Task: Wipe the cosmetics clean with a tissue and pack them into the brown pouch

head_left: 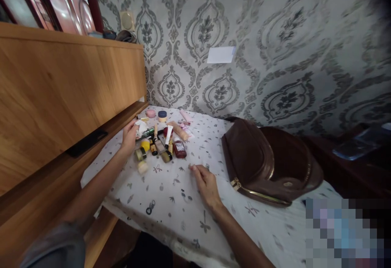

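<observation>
My left hand [129, 137] is at the left of a cluster of cosmetics, its fingers closed on a crumpled white tissue [141, 128]. Beside the tissue lies a green tube [148, 132]. Close by are a yellow round container [145, 145], an olive-lidded jar [140, 154], a white tube [168, 136] and a dark red bottle [180, 148]. My right hand [206, 183] rests low over the patterned cloth, right of the cluster. Its thumb and forefinger are pinched together; whatever may be between them is too small to make out.
A brown leather backpack [247, 158] lies on the right of the cloth-covered table [171, 215]. Along the left runs a wooden cabinet [73, 84], with a dark phone-like object [87, 142] on its ledge. A blue-lidded jar [162, 116] stands near the papered wall [195, 80].
</observation>
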Demonstrator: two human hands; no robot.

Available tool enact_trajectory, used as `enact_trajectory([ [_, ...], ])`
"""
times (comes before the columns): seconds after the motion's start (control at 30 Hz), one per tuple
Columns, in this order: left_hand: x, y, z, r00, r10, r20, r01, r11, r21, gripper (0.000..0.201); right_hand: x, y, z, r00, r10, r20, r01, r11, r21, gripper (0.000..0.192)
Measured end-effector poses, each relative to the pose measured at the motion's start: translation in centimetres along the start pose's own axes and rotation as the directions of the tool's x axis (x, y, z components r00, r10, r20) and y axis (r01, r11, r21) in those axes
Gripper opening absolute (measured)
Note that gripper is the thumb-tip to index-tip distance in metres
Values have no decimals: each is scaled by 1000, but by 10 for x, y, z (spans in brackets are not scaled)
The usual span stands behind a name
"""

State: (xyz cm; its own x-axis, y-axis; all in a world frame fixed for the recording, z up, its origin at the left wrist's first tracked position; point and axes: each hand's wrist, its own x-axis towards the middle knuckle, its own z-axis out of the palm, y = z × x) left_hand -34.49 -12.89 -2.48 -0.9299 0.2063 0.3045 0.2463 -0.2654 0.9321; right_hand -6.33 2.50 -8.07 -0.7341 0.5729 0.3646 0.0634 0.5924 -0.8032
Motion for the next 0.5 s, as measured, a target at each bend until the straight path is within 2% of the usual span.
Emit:
enact_trajectory([
  [0.07,-11,-10,-3,1000,10,-7,-10,1000,13,27,-3,-10,4,993,-116,25,117,991,-60,41],
  [0.13,-20,-18,-2,1000,18,6,-18,999,28,26,-8,-31,15,956,-275,104,285,953,-100,31],
  [0.2,-26,-22,1,999,41,18,-42,998,49,27,-13,-58,35,866,-433,250,467,879,-97,26],
  [0.23,-27,-23,2,998,58,23,-59,996,62,28,-15,-72,47,805,-486,340,544,834,-96,28],
  [0.3,-27,-23,5,996,86,27,-88,993,81,28,-17,-92,72,715,-506,481,634,759,-144,36],
  [0.37,-27,-24,4,996,87,27,-89,992,85,28,-16,-99,90,670,-455,586,673,706,-220,27],
  [0.43,-27,-26,1,996,81,38,-85,990,116,28,-15,-94,98,666,-415,620,679,682,-273,22],
  [0.5,-23,-28,-5,995,81,58,-91,977,194,31,-13,-82,95,699,-413,584,653,702,-284,25],
])
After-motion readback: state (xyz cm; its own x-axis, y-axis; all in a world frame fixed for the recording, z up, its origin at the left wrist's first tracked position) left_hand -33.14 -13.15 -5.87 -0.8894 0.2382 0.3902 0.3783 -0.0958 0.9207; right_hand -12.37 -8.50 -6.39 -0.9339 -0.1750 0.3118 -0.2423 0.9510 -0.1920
